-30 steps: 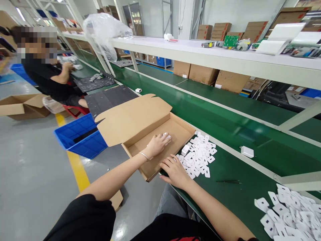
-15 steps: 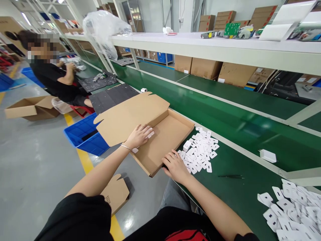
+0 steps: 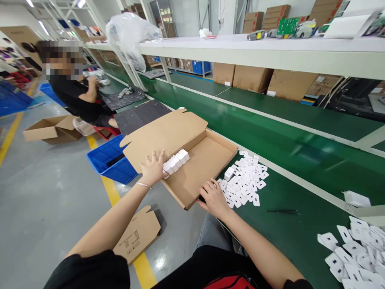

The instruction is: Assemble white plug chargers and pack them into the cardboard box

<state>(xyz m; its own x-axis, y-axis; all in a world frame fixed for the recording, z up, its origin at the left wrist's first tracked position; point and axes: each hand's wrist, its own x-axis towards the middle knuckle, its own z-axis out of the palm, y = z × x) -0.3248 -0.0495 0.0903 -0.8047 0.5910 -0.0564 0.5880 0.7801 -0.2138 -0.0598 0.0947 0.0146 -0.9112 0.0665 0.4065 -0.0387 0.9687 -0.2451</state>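
An open cardboard box lies with its lid folded back. Along the box's left wall stands a row of white plug-like blocks, several side by side. My left hand is over the lid's edge at the near end of that row, fingers spread, thumb close to the last block. My right hand has its fingers curled at the box's right wall near the front corner. Right of the box lies a heap of flat white plates with cut-outs, a white block among them.
Tweezers and a second heap of white plates lie on the green bench. A white block sits by the frame post. A blue bin and a folded carton are on the floor. A co-worker sits at left.
My left hand has lifted and moved back left from the row of blocks, its fingers now spread, uncovering the row. My right hand stays at the box wall. The whole view has shifted slightly.
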